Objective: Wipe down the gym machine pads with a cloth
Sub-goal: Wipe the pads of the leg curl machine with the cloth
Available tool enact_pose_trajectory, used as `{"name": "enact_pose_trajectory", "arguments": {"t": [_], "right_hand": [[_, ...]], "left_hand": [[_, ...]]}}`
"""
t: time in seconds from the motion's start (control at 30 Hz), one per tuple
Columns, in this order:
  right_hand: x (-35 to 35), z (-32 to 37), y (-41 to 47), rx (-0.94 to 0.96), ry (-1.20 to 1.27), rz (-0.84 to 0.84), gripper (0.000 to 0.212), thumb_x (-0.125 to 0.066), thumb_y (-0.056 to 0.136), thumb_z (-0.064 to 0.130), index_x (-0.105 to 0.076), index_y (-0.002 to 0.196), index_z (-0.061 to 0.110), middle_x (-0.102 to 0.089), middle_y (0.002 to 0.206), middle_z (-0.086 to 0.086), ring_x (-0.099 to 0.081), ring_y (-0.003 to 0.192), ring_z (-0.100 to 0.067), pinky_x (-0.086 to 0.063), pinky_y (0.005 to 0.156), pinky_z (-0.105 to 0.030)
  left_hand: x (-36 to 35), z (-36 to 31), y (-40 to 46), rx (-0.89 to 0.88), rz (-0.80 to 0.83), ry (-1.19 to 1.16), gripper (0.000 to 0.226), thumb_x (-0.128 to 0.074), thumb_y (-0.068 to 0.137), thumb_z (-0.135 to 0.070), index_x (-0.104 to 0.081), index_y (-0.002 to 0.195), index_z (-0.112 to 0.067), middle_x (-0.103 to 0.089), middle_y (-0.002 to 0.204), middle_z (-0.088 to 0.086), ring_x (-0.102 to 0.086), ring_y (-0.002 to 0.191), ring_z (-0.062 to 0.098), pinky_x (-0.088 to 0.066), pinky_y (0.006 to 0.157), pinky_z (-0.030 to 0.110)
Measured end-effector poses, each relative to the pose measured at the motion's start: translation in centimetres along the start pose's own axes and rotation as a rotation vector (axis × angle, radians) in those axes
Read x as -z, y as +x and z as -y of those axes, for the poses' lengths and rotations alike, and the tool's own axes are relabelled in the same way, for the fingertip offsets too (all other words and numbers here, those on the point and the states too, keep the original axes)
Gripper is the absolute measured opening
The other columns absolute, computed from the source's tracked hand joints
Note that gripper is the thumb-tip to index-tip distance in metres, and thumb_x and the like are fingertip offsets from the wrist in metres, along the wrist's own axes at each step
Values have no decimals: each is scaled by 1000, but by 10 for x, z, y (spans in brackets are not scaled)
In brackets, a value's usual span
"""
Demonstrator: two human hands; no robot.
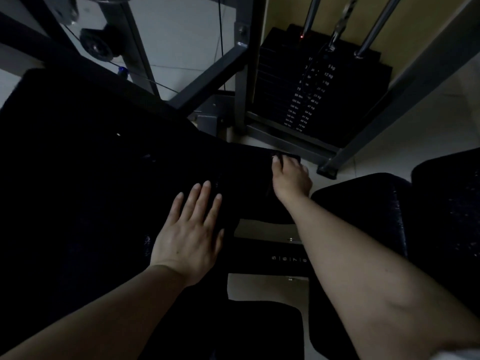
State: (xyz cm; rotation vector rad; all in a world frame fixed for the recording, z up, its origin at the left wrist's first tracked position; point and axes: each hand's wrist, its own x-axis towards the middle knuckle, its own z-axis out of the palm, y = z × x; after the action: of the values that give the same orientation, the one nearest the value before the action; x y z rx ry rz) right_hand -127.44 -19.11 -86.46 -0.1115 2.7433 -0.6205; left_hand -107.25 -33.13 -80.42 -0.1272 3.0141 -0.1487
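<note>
right hand point(290, 175) grips dark cloth point(287, 155) on black pad point(91, 178).

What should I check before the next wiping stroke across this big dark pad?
1. Cloth in hand: ok. The right hand has its fingers curled on a dark cloth at the pad's far right edge.
2. Bracing hand: ok. The left hand lies flat, its fingers straight, on the large pad.
3. Stroke path: ok. Nothing lies on the pad besides the hands and the cloth.
4. Cloth spread flat: cannot tell; it blends into the dark pad.
5. Which parts are already wiped: cannot tell; the picture is too dim.
6. Weight stack apart from both hands: ok.
</note>
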Motion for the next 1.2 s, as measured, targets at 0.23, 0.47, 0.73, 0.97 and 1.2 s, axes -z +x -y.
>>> {"name": "enact_pose_trajectory", "arguments": {"t": [0.23, 0.47, 0.73, 0.97, 1.2], "right_hand": [[-25, -1, -82, 46, 8, -157, 54, -19, 94, 50, -30, 146, 39, -10, 159, 8, 0, 147, -20, -1, 118, -44], [-38, 9, -137, 269, 118, -39, 69, -3, 86, 52, -23, 149, 32, -5, 159, 9, 12, 144, -10, 6, 117, -35], [-18, 36, -49, 199, -2, -40, 48, -24, 102, 36, -24, 150, 29, -9, 160, 4, 2, 147, -17, -1, 117, -40], [5, 12, -2, -9, -24, -21, 64, -26, 92, 64, -48, 135, 21, -38, 146, 1, -36, 132, -25, -28, 109, -45], [-12, -4, -49, -74, 88, -131, 58, -36, 95, 54, -26, 148, 33, -9, 159, 5, -3, 145, -25, -10, 118, -43]], "left_hand": [[-4, -1, 1, 5, -30, -22, 65, -29, 91, -44, -41, 142, -7, -29, 152, 19, -26, 142, 31, -15, 113, 46], [-3, -1, -2, 11, -15, -14, 65, -24, 93, -46, -37, 144, -7, -25, 153, 19, -22, 143, 29, -13, 115, 43], [-2, -1, -1, 11, -26, -15, 64, -26, 92, -46, -39, 143, -8, -27, 153, 18, -23, 143, 29, -17, 114, 45], [-4, 0, -2, -5, -62, -19, 62, -25, 95, -44, -39, 144, -9, -26, 154, 17, -22, 143, 28, -16, 114, 44], [-5, -1, -4, 8, -58, -17, 63, -23, 95, -44, -39, 143, -7, -28, 152, 18, -24, 143, 29, -14, 114, 43]]}}
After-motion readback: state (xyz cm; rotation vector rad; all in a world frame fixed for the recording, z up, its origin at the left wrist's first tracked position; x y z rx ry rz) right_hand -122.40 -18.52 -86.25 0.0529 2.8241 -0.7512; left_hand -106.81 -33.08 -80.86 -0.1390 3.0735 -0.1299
